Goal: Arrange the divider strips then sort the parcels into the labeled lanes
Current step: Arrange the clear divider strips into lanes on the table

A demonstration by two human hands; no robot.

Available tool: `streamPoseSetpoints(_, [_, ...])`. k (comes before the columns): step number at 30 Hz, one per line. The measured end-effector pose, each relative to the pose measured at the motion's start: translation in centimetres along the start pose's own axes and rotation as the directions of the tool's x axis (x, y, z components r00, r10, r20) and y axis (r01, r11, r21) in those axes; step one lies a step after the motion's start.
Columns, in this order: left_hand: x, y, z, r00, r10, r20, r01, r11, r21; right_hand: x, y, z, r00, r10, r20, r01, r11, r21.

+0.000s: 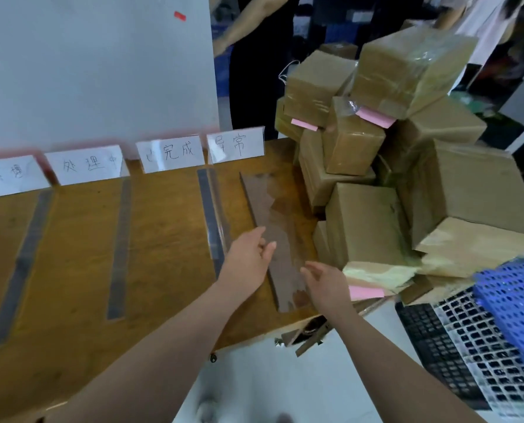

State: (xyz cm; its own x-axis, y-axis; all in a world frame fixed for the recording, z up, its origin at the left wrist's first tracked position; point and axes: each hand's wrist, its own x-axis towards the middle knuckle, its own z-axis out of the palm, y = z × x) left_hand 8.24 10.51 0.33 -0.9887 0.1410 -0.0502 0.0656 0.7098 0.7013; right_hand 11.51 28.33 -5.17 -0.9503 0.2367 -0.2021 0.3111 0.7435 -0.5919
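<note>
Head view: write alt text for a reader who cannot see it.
The left hand and right hand, both open, hover at a wide brown strip on a wooden table, beside a pile of taped parcels. Three grey strips lie in front of four handwritten labels.

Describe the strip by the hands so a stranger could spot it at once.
Take the wooden table and go to its right end, next to the parcel pile. The strip lies there, with the left hand at its left edge and the right hand by its near end. Unlike the three narrow grey strips further left, it is wide, brown and patchy.
</note>
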Motion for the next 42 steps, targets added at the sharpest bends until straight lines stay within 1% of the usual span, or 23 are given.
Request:
streamPoseSetpoints(3, [-1.2, 0.0, 3.6, 0.986, -0.14, 0.088, 0.14, 0.99, 0.007, -0.7, 1.1, 0.0, 0.997, -0.067, 0.035, 0.066, 0.998, 0.015])
streamPoseSetpoints(6, [-1.9, -0.9, 6.6, 0.957, -0.267, 0.117, 0.264, 0.964, 0.045, -1.4, 2.4, 0.0, 0.99, -0.126, 0.064, 0.123, 0.991, 0.056])
streamPoseSetpoints(10, [-2.1, -2.1, 9.3, 0.91, -0.383, 0.157, 0.379, 0.924, 0.055, -2.0, 4.5, -0.5, 0.989, -0.117, 0.085, 0.109, 0.989, 0.097])
streamPoseSetpoints(13, [-1.9, -2.7, 10.4, 0.875, -0.453, 0.171, 0.456, 0.89, 0.027, -2.5, 5.8, -0.8, 0.991, -0.095, 0.1, 0.082, 0.989, 0.121])
streamPoseSetpoints(18, [-2.3, -2.6, 10.5, 0.853, -0.503, 0.143, 0.512, 0.858, -0.034, -2.7, 6.7, -1.1, 0.989, -0.089, 0.118, 0.074, 0.989, 0.126])
streamPoseSetpoints(20, [-2.9, -3.0, 10.5, 0.836, -0.53, 0.145, 0.545, 0.833, -0.095, -2.7, 6.7, -1.2, 0.988, -0.097, 0.118, 0.082, 0.988, 0.13])
streamPoseSetpoints(23, [-4.3, -4.1, 10.5, 0.794, -0.584, 0.167, 0.607, 0.765, -0.216, -2.7, 6.4, -1.2, 0.987, -0.114, 0.117, 0.098, 0.987, 0.131])
streamPoseSetpoints(27, [-5.9, -4.9, 10.6, 0.755, -0.619, 0.218, 0.656, 0.698, -0.287, -2.8, 5.4, -1.0, 0.984, -0.115, 0.136, 0.087, 0.977, 0.194])
streamPoseSetpoints(30, [-6.5, -4.7, 10.5, 0.735, -0.623, 0.267, 0.677, 0.656, -0.334, -2.7, 4.8, -0.5, 0.977, -0.134, 0.167, 0.11, 0.983, 0.146])
streamPoseSetpoints(33, [-6.6, -4.2, 10.3, 0.751, -0.594, 0.289, 0.66, 0.668, -0.343, -2.8, 3.8, -0.6, 0.983, -0.135, 0.122, 0.114, 0.98, 0.166])
streamPoseSetpoints(37, [-6.4, -3.3, 10.1, 0.812, -0.516, 0.274, 0.583, 0.737, -0.342, -2.6, 3.2, -1.2, 0.982, -0.176, 0.063, 0.167, 0.978, 0.126])
streamPoseSetpoints(39, [-6.4, -3.2, 10.1, 0.845, -0.463, 0.267, 0.528, 0.801, -0.282, -2.6, 3.3, -1.3, 0.982, -0.18, 0.063, 0.173, 0.98, 0.102])
streamPoseSetpoints(42, [-6.6, -3.2, 9.8, 0.891, -0.409, 0.196, 0.445, 0.872, -0.204, -2.3, 3.4, -1.2, 0.987, -0.141, 0.078, 0.133, 0.986, 0.098])
